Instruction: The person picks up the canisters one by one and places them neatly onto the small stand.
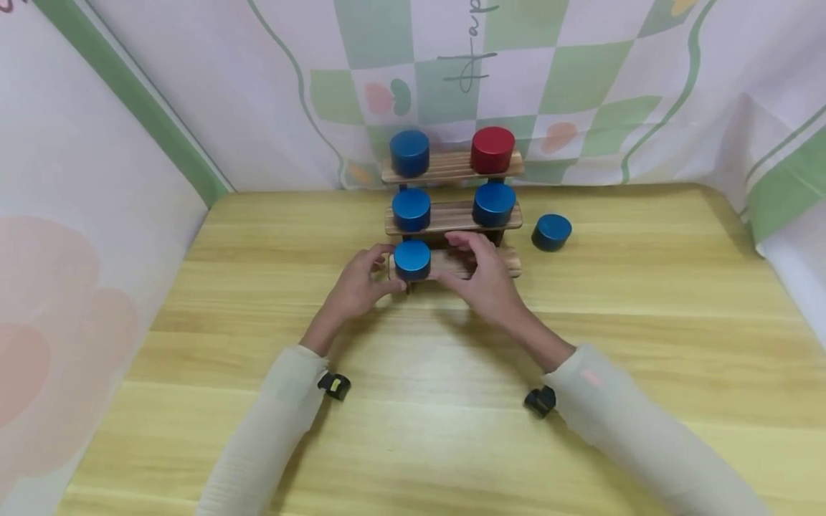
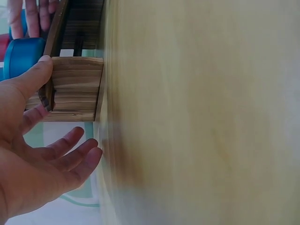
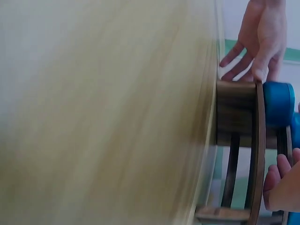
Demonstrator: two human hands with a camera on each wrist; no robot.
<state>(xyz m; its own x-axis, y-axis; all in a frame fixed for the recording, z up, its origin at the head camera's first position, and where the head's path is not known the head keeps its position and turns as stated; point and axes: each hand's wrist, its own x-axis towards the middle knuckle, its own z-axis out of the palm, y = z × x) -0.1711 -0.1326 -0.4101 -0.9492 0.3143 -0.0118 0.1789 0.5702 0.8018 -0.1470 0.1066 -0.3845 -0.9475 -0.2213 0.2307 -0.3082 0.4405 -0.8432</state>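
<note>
A three-step wooden display rack stands at the back of the table. My left hand pinches the left end of its lowest step, thumb at the front edge and index finger behind. Right beside that thumb sits a blue cylinder on the step. Over the middle of the same step, my right hand holds nothing, its fingers spread in a loose curve with the thumb close to the blue cylinder. The middle step carries two blue cylinders, left and right. On the top step are a blue cylinder and a red cylinder.
Another blue cylinder stands on the wooden table, just right of the rack. Behind the rack hangs a patterned curtain, and a white panel with a green stripe borders the left side.
</note>
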